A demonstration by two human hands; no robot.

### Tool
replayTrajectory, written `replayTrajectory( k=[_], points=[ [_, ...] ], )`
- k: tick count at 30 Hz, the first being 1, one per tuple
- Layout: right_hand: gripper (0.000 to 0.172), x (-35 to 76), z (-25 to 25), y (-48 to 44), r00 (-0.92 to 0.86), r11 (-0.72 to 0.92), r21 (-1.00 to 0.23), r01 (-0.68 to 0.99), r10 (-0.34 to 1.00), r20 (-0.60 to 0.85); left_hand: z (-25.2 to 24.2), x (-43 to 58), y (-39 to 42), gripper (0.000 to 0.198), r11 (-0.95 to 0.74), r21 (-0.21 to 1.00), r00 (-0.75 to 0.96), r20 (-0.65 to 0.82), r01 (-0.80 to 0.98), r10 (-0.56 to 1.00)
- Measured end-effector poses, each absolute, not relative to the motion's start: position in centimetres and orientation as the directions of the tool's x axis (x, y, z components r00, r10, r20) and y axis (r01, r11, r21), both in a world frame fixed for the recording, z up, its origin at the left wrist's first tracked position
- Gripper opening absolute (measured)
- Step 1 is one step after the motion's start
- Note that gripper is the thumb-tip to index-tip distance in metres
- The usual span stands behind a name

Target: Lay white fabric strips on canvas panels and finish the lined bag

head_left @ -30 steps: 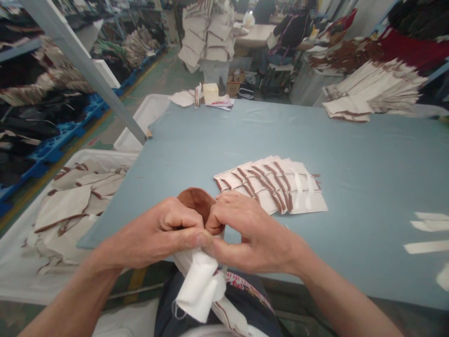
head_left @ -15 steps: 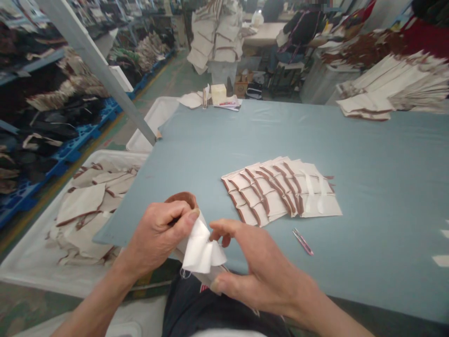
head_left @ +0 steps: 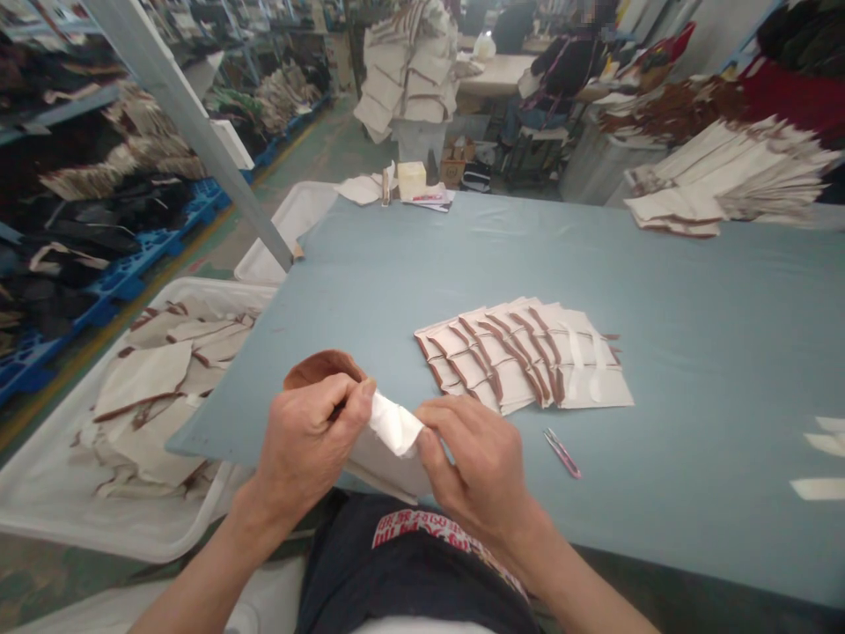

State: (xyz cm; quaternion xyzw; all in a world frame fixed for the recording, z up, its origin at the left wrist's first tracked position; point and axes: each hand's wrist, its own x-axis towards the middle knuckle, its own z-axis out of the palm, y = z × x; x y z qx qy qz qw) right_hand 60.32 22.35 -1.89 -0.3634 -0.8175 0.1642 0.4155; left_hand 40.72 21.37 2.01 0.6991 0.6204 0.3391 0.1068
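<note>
My left hand (head_left: 310,440) and right hand (head_left: 479,467) each pinch the cream fabric piece (head_left: 394,425), held just above the table's (head_left: 693,352) near edge. I judge that a firm pinch close to the fold, with edges matched, serves best. Beyond lie the snips (head_left: 562,453), then the fanned stack (head_left: 521,357).

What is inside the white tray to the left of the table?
A loose heap of cream fabric pieces with brown trim lies in the white tray. Whatever lies beneath the heap is covered.
</note>
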Motion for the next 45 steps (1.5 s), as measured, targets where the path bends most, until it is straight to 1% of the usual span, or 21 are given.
replayTrajectory(
  k=[2, 4, 6, 8, 9, 11, 13, 18, 21, 23, 26, 29, 31, 33, 35, 36, 38, 40, 41, 43, 45],
  points=[
    [0.031, 61.2, -1.2, 22.5, -0.402, 0.678, -0.568, 0.467, 0.735, 0.546, 1.5, 40.4, 21.4, 0.039, -0.198, 0.594, -0.03, 0.352, 0.78, 0.936],
    [0.037, 62.0, -0.5, 22.4, -0.423, 0.635, -0.616, 0.466, 0.772, 0.475, 1.1, 40.1, 21.5, 0.039, -0.189, 0.62, -0.068, 0.366, 0.761, 0.928],
    [0.036, 62.5, -0.1, 22.0, -0.414, 0.594, -0.66, 0.461, 0.801, 0.431, 0.7, 39.9, 21.7, 0.04, -0.183, 0.643, -0.093, 0.371, 0.743, 0.924],
    [0.023, 62.3, -0.3, 21.6, -0.369, 0.604, -0.63, 0.488, 0.797, 0.478, 0.5, 39.9, 21.9, 0.042, -0.167, 0.657, -0.116, 0.365, 0.735, 0.924],
    [0.021, 61.9, -0.7, 21.5, -0.336, 0.623, -0.59, 0.514, 0.779, 0.53, 0.5, 40.0, 21.9, 0.042, -0.157, 0.662, -0.128, 0.361, 0.733, 0.924],
    [0.034, 60.8, -1.6, 21.2, -0.268, 0.648, -0.507, 0.569, 0.729, 0.63, 0.5, 40.3, 22.1, 0.043, -0.136, 0.675, -0.158, 0.355, 0.725, 0.921],
    [0.034, 59.5, -2.6, 21.1, -0.207, 0.647, -0.477, 0.595, 0.697, 0.686, 0.6, 40.8, 22.1, 0.045, -0.113, 0.696, -0.187, 0.34, 0.709, 0.922],
    [0.008, 57.6, -3.3, 21.6, -0.159, 0.643, -0.536, 0.546, 0.708, 0.688, 0.5, 41.5, 22.1, 0.047, -0.059, 0.709, -0.241, 0.314, 0.702, 0.918],
    [0.013, 57.7, -3.0, 21.9, -0.136, 0.649, -0.586, 0.486, 0.718, 0.683, 0.4, 41.7, 21.9, 0.047, -0.075, 0.704, -0.236, 0.334, 0.706, 0.913],
    [0.021, 58.2, -2.7, 22.1, -0.11, 0.576, -0.709, 0.407, 0.802, 0.587, 0.2, 41.6, 21.9, 0.046, -0.107, 0.703, -0.221, 0.359, 0.703, 0.907],
    [0.03, 59.6, -1.9, 22.2, -0.121, 0.309, -0.922, 0.234, 0.95, 0.288, 0.0, 41.4, 21.8, 0.047, -0.135, 0.703, -0.218, 0.388, 0.698, 0.895],
    [0.039, 61.2, -0.9, 21.9, -0.244, 0.053, -0.997, 0.062, 0.969, 0.036, -0.3, 41.0, 22.0, 0.046, -0.168, 0.702, -0.209, 0.418, 0.692, 0.884],
    [0.046, 62.1, -0.5, 21.4, -0.409, -0.138, -0.989, -0.055, 0.907, -0.104, -0.4, 40.6, 22.1, 0.043, -0.206, 0.697, -0.187, 0.443, 0.687, 0.877],
    [0.053, 62.6, -0.6, 20.8, -0.57, -0.35, -0.928, -0.128, 0.792, -0.22, -0.3, 40.2, 22.4, 0.04, -0.248, 0.69, -0.155, 0.466, 0.68, 0.871],
    [0.057, 62.7, -1.2, 20.2, -0.681, -0.564, -0.798, -0.212, 0.671, -0.294, -0.2, 39.8, 22.8, 0.04, -0.293, 0.68, -0.115, 0.487, 0.672, 0.866],
    [0.059, 62.7, -1.7, 19.8, -0.742, -0.671, -0.694, -0.262, 0.6, -0.299, -0.1, 39.6, 23.0, 0.04, -0.318, 0.674, -0.093, 0.499, 0.667, 0.861],
    [0.062, 62.5, -2.8, 19.1, -0.855, -0.83, -0.441, -0.342, 0.47, -0.219, 0.1, 39.4, 23.5, 0.039, -0.37, 0.66, -0.048, 0.524, 0.654, 0.851],
    [0.064, 62.3, -4.2, 18.2, -0.926, -0.909, -0.232, -0.347, 0.372, -0.072, 0.2, 39.3, 24.0, 0.036, -0.419, 0.65, -0.005, 0.545, 0.634, 0.838],
    [0.064, 62.1, -4.9, 17.8, -0.937, -0.924, -0.167, -0.343, 0.35, -0.013, 0.3, 39.4, 24.2, 0.035, -0.441, 0.647, 0.017, 0.552, 0.622, 0.833],
    [0.065, 61.7, -6.6, 17.1, -0.944, -0.94, -0.086, -0.331, 0.328, 0.046, 0.5, 39.5, 24.7, 0.033, -0.481, 0.643, 0.067, 0.556, 0.596, 0.828],
    [0.066, 61.2, -8.3, 16.7, -0.947, -0.943, -0.087, -0.32, 0.318, 0.041, 0.8, 39.8, 25.1, 0.033, -0.512, 0.644, 0.123, 0.549, 0.568, 0.827]
  ],
)
